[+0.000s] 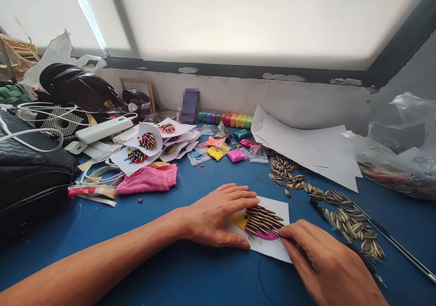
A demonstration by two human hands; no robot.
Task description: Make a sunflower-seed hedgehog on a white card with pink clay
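Toward five o'clock on the blue table (211, 269), a white card (282, 209) lies flat, bearing a small figure with a yellow clay head (239, 221) and a pink clay body (268, 236) set thickly with sunflower seeds (263, 219). At the card's nine o'clock the left hand (218, 216) rests over its edge, fingers spread and grasping nothing, seemingly steadying the paper. At its four o'clock the right hand (323, 260) has thumb and forefinger pinched together on what looks like one seed at the body's right end; whether that seed is already bedded, I cannot tell. The step in hand appears to be pushing seeds into the clay, with most of the pink covered and a strip bare along the six o'clock side. The next move seems to call for a light, straight press, points kept in line with the neighbouring rows, without squashing the clay. Loose seeds (357, 226) spread from the card's one o'clock round to three, a dark pen (366, 259) lying beside them.
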